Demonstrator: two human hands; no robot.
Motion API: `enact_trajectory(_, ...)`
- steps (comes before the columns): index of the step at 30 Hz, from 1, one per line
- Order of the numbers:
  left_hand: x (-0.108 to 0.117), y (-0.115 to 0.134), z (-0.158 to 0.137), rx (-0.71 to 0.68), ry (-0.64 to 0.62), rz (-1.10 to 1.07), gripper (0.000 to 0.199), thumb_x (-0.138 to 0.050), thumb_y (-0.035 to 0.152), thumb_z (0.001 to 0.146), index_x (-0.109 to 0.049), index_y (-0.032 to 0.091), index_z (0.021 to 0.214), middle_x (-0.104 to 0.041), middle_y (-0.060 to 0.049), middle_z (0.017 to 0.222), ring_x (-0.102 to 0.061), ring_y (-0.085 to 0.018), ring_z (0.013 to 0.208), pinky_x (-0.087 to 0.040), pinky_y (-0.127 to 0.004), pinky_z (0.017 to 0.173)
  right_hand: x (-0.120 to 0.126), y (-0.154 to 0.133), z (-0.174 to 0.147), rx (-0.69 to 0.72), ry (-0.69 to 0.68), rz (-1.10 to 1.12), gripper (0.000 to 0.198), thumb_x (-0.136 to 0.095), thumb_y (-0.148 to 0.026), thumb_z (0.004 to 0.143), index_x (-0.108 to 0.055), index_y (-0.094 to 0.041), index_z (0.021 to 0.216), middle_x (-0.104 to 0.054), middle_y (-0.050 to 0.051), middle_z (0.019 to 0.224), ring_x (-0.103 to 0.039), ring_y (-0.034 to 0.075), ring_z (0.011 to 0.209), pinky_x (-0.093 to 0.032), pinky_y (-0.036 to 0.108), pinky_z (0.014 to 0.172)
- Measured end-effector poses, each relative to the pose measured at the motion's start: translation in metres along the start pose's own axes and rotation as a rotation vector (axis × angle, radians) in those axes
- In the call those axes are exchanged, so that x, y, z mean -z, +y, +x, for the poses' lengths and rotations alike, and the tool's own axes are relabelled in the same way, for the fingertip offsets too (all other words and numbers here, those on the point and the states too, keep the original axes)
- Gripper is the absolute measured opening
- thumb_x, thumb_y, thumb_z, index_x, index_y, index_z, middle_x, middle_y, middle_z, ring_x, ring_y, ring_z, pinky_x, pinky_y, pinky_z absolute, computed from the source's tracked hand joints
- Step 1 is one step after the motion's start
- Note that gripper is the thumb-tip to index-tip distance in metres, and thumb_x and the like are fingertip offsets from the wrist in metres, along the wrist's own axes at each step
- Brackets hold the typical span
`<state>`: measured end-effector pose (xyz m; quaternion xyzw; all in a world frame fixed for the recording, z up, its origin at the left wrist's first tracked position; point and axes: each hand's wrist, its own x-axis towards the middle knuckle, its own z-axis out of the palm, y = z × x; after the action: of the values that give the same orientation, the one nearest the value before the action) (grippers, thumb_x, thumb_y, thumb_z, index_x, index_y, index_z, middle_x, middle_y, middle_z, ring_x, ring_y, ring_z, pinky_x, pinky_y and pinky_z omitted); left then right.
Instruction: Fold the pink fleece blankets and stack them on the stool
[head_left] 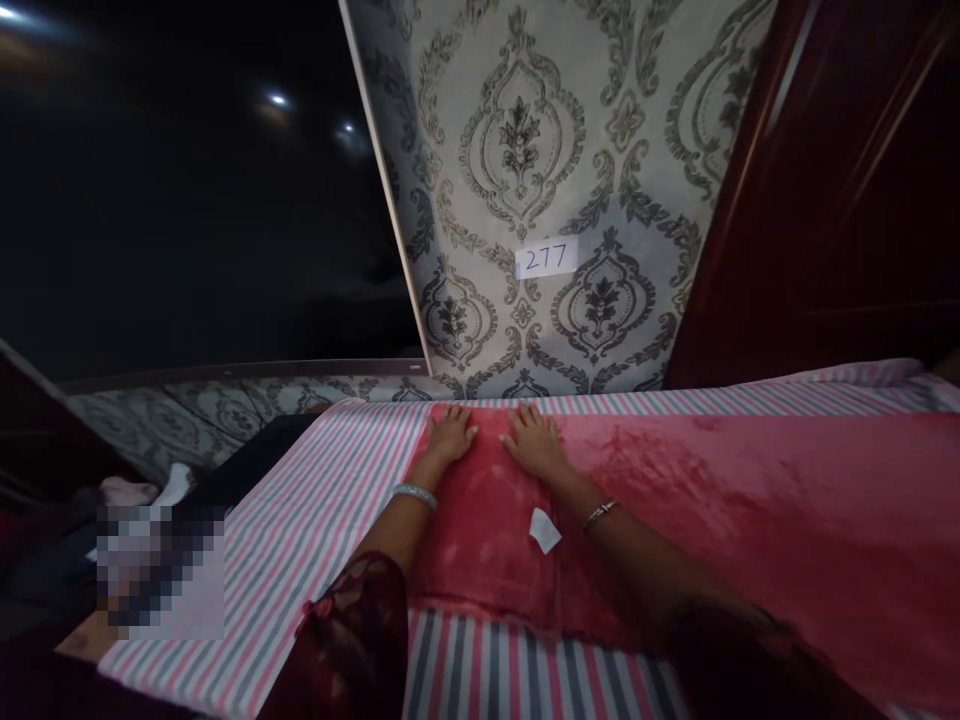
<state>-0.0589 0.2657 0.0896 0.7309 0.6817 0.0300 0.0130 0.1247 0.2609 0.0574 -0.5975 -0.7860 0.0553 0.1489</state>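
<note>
The left hand (451, 436) and right hand (534, 442) lie flat and apart on the red blanket (757, 520), likely keeping it smooth over the stripy sheet (300, 520).

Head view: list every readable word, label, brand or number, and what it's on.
"277", handwritten on the white slip on the patterned wall.
White tag on the red cloth: nothing legible.
Small mark on the dark screen's lower frame: too small to read.

Dark screen (202, 220) beside patterned wallpaper (519, 140)
</note>
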Motion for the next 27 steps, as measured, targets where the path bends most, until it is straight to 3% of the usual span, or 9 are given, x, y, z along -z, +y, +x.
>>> enact_trajectory(6,-0.025,-0.011,0.009,0.053,-0.027,0.022,0.061,-0.025,0.047,0.098,-0.029,0.022,0.154,-0.025,-0.012,0.163,-0.018,-0.029,0.151,-0.019,-0.064,0.116,-0.024,0.016,0.004,-0.023,-0.035,-0.007,0.069,-0.035,-0.054,0.097,-0.032,-0.016,0.154,-0.022,0.013,0.163,-0.016,0.03,0.15,-0.016,0.055,0.117)
enact_trajectory(11,-0.036,-0.014,0.013,0.058,-0.021,0.023,0.068,-0.023,0.056,0.096,-0.028,0.02,0.154,-0.027,-0.012,0.162,-0.018,-0.029,0.151,-0.02,-0.06,0.118,-0.029,0.019,0.006,-0.022,-0.031,-0.014,0.069,-0.033,-0.055,0.097,-0.032,-0.017,0.154,-0.022,0.012,0.163,-0.015,0.03,0.15,-0.015,0.054,0.117)
enact_trajectory(16,-0.042,-0.014,0.016,0.05,0.033,0.043,0.071,-0.024,0.061,0.095,-0.031,0.019,0.153,-0.03,-0.012,0.161,-0.02,-0.03,0.15,-0.025,-0.059,0.116,-0.028,0.019,0.006,-0.02,-0.027,-0.008,0.068,-0.033,-0.056,0.098,-0.033,-0.018,0.154,-0.022,0.013,0.163,-0.015,0.029,0.15,-0.015,0.053,0.117)
enact_trajectory(27,-0.036,-0.009,0.014,0.052,0.013,0.053,0.072,-0.022,0.059,0.096,-0.03,0.016,0.153,-0.026,-0.012,0.162,-0.018,-0.03,0.151,-0.022,-0.061,0.117,-0.025,0.02,0.003,-0.029,-0.03,0.001,0.069,-0.032,-0.056,0.098,-0.03,-0.017,0.155,-0.019,0.012,0.164,-0.013,0.029,0.15,-0.014,0.054,0.118)
